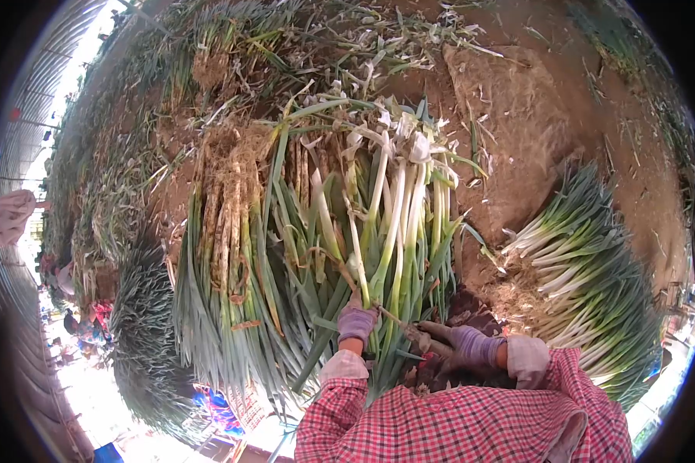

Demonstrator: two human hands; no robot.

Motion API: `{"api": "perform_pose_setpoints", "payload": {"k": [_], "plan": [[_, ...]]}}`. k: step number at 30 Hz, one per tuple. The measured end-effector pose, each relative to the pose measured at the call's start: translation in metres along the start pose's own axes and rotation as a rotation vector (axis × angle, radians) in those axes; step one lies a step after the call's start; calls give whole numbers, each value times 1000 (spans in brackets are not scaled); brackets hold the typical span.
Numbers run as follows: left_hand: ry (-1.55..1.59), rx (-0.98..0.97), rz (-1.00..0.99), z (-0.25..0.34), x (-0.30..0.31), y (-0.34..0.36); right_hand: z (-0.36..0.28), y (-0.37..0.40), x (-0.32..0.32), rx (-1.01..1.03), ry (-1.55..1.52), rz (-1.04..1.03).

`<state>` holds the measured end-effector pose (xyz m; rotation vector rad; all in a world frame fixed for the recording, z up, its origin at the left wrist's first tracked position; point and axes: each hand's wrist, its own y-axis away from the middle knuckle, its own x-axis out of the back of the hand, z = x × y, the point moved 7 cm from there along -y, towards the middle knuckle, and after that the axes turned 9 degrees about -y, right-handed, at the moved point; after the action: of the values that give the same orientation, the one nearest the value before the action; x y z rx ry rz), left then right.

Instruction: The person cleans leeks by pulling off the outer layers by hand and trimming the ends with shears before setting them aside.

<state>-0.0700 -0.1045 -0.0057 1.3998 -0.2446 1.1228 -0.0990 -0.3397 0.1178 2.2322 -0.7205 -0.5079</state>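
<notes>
My left hand (357, 320), in a purple glove, is closed around a green onion stalk (359, 258) whose leaves hang down past it. Just right of it, my right hand (467, 347), also gloved, has its fingers curled near a thin stem-like piece (394, 318) that runs toward the left hand; what those fingers hold is too unclear to name. Beyond both hands lies a wide heap of green onions (401, 224), with white stems toward the top and green leaves toward me. Browner, unpeeled onions (228, 224) lie on its left side.
At the right, a pile of cleaned green onions (579, 285) lies with white ends pointing left. A brown sheet (510, 108) covers soil at the upper right. More leafy onions (150, 324) stand at the left. Peeled scraps (363, 69) litter the ground ahead.
</notes>
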Motion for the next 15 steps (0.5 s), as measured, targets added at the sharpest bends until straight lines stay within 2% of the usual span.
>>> {"api": "perform_pose_setpoints", "payload": {"k": [3,6,8,9,10,11,12,13,14,15], "plan": [[-69,22,-81,6,9,7,-9,-1,6,-26,54,-10],[-81,73,-58,-1,8,7,-17,-3,6,17,39,44],[-85,66,-52,-10,6,6,-22,-6,1,167,36,98],[-85,75,-78,-16,3,7,-24,-12,4,168,40,97],[-88,85,-105,-16,7,10,-21,-21,8,30,-29,101],[-96,120,-212,-12,11,16,-13,-27,8,-109,-102,106],[-100,118,-214,-12,13,19,3,-41,6,-109,-106,108],[-79,76,-191,-11,14,22,20,-63,8,38,-55,176],[-56,36,-168,-9,14,24,11,-68,13,185,-1,241],[-56,34,-167,-11,13,25,13,-70,15,185,0,243]]}}
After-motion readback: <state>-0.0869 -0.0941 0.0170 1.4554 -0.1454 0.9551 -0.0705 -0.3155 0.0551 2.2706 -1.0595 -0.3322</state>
